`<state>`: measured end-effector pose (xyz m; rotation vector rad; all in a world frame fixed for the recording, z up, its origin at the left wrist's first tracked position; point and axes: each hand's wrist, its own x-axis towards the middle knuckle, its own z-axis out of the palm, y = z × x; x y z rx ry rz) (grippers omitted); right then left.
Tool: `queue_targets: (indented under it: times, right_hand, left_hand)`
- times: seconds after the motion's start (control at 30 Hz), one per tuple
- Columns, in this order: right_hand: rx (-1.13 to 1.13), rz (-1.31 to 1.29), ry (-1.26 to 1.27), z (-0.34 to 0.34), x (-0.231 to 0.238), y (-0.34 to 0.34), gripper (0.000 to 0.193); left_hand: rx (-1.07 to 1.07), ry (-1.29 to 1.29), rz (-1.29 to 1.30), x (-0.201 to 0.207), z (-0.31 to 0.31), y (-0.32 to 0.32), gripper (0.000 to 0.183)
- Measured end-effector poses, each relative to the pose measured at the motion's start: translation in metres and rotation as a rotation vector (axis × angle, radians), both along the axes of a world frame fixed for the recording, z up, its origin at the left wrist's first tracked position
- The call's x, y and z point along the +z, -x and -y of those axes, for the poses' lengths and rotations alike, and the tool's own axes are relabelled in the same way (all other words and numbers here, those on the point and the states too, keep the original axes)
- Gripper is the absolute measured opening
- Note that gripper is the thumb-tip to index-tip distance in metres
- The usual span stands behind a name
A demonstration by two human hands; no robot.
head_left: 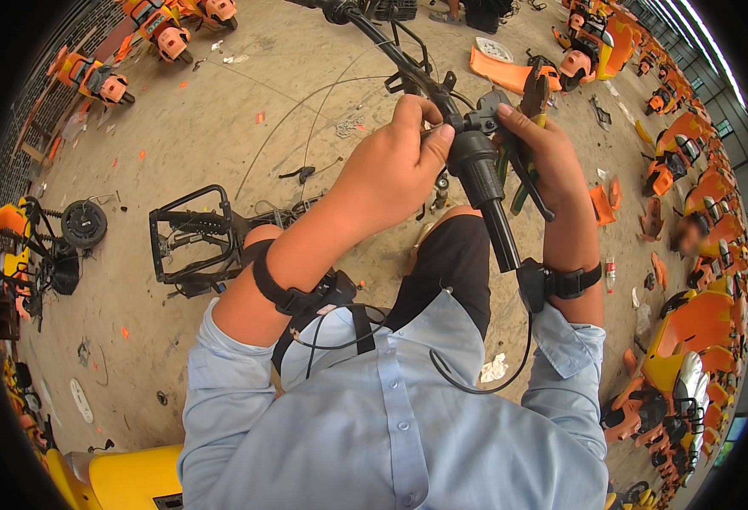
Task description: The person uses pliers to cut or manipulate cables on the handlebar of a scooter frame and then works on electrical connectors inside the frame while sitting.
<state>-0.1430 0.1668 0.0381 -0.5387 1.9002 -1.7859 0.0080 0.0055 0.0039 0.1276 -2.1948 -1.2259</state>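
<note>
A black handlebar (410, 70) slants down toward me, with a ribbed twist grip (474, 161) on its near part. At its clamp area, my left hand (395, 166) has thumb and forefinger pinched together against the bar; whatever lies between the fingertips is hidden. On the other side, my right hand (552, 157) is closed around pliers (534, 92) with yellow-green handles, jaws pointing away from me. That hand's thumb presses on the black brake lever bracket (486, 112), whose lever (534, 191) hangs beside the palm.
A black metal frame (189, 234) lies on the concrete floor at left, near a loose brake lever (299, 172) and cables. Orange-yellow scooters (693, 331) line the right side. A wheeled chassis (51, 242) stands far left; a yellow panel (136, 476) is close by at lower left.
</note>
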Motion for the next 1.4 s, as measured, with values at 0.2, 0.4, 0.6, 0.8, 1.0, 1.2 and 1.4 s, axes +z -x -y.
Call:
queue_targets:
  times: [0.2, 0.4, 0.6, 0.8, 1.0, 1.2, 1.4]
  right_hand:
    - [0.007, -0.034, -0.016, 0.0, -0.001, 0.002, 0.031]
    - [-0.009, -0.098, -0.097, 0.0, 0.003, -0.004, 0.031]
    - [-0.002, -0.117, -0.09, 0.0, 0.007, -0.008, 0.031]
    - [-0.017, -0.053, -0.028, 0.002, -0.005, 0.002, 0.031]
    - [0.012, -0.057, 0.008, 0.001, -0.005, 0.005, 0.031]
    - [0.014, -0.057, -0.005, 0.001, -0.004, 0.006, 0.031]
    - [0.009, -0.066, 0.05, 0.003, -0.003, 0.008, 0.03]
  left_hand:
    - [0.134, 0.377, -0.242, -0.011, 0.009, 0.01, 0.024]
    - [0.138, 0.032, 0.096, 0.002, 0.005, 0.014, 0.033]
    - [0.03, 0.066, -0.038, -0.001, 0.002, 0.005, 0.026]
    - [0.115, 0.278, -0.182, -0.01, 0.008, 0.012, 0.028]
    - [0.079, -0.075, 0.156, 0.009, 0.007, 0.007, 0.036]
    - [0.088, 0.023, -0.063, -0.001, -0.006, 0.004, 0.029]
    - [0.122, 0.112, -0.162, -0.008, 0.005, 0.014, 0.026]
